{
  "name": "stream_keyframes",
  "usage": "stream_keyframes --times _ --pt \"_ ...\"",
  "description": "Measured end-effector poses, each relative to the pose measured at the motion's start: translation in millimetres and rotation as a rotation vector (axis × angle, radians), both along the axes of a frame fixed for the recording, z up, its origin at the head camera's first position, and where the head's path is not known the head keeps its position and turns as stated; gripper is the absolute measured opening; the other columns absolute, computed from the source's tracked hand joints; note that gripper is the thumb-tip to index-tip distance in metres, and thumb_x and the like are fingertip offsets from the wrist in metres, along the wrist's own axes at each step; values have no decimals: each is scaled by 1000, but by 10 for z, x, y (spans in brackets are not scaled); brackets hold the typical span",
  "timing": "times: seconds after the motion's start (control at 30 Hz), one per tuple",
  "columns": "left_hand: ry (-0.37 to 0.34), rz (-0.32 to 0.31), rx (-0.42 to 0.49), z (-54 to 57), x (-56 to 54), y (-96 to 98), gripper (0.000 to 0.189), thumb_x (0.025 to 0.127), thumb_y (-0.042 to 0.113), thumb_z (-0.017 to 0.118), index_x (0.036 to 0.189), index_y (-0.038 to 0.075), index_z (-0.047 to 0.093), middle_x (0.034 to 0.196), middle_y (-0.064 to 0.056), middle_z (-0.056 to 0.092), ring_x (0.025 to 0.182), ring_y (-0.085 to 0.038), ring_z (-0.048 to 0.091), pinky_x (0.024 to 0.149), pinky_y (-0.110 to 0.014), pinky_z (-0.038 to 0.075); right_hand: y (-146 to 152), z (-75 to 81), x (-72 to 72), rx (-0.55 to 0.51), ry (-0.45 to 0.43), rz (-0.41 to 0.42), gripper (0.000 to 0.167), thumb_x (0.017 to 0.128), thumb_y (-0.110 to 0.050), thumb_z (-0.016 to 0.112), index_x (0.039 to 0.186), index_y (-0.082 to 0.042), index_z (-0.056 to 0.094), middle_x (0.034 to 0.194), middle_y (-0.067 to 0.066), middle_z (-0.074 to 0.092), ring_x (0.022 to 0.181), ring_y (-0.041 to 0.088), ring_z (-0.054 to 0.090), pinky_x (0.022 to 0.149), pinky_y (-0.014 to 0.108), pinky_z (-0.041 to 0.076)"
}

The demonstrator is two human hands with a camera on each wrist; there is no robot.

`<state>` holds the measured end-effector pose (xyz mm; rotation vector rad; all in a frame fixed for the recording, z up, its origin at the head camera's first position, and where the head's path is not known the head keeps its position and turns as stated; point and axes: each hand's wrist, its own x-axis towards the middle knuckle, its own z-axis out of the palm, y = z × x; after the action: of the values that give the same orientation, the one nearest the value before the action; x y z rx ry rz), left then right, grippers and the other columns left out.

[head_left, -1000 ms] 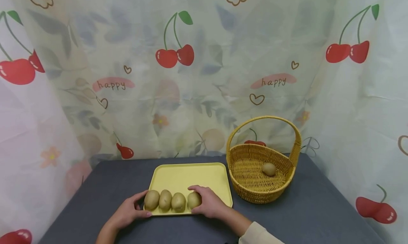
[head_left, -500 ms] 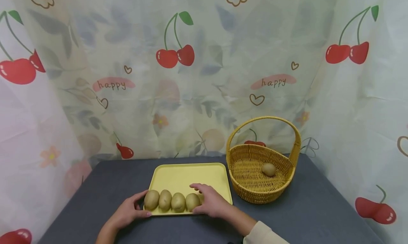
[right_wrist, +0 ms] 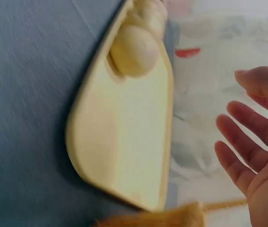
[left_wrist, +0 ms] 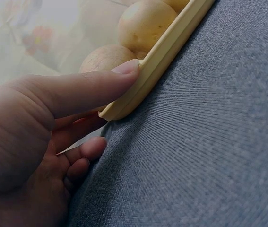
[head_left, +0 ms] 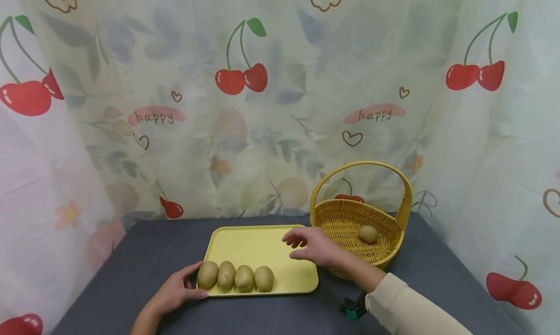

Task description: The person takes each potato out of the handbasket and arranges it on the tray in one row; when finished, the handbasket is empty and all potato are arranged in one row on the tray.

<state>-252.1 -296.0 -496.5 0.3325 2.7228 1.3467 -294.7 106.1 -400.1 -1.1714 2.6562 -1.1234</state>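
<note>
A row of several potatoes (head_left: 244,278) lies along the near edge of a yellow tray (head_left: 294,276). My left hand (head_left: 176,291) grips the tray's near left corner, its thumb (left_wrist: 96,87) on the rim beside the leftmost potato. In the left wrist view some of its fingers are partly hidden behind the corner. Over the tray's right side, my right hand (head_left: 316,246) is raised with fingers (right_wrist: 240,158) spread and nothing in them. To the right stands a wicker basket (head_left: 337,223) with one potato (head_left: 368,234) inside; my right hand and forearm cover part of its front.
A dark grey cloth (head_left: 166,242) covers the table under the tray and basket. Behind hangs a pale curtain (head_left: 280,145) printed with cherries. The basket's tall arched handle (head_left: 363,163) rises toward it.
My right hand has let go of the rightmost potato, after it shifted slightly left beside the others, and has moved up and right toward the basket. The left hand has stayed at the tray corner.
</note>
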Motion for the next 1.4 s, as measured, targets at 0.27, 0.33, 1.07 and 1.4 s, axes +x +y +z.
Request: stream_keyframes --times 0.27,0.33,1.07,1.4 --pt "5 7 -2 -9 5 2 85 73 24 86 142 -4 45 66 -1 48 58 -15 46 54 -27 38 356 275 -106 26 -3 -64 24 89 -10 71 113 -11 67 98 -1 65 88 14 63 75 30 51" --pt "7 4 1 -10 6 3 85 73 24 86 142 -4 45 66 -1 48 58 -15 46 53 -27 38 448 325 -147 41 0 -95 24 89 -12 71 113 -11 68 98 -1 65 88 15 62 76 31 50" --pt "4 4 1 -5 22 10 85 73 25 86 141 -5 45 66 -1 49 58 -15 46 53 -27 39 1232 118 -880 54 -136 -376 33 93 -12 65 123 3 60 119 24 59 109 39 56 85 48 48" --pt "11 17 -12 14 24 8 85 73 25 86 142 -4 46 67 -1 49 59 -16 46 54 -27 39 1410 1 -917 167 -240 -358 41 93 -15 65 126 7 57 121 26 57 111 43 54 88 51 46"
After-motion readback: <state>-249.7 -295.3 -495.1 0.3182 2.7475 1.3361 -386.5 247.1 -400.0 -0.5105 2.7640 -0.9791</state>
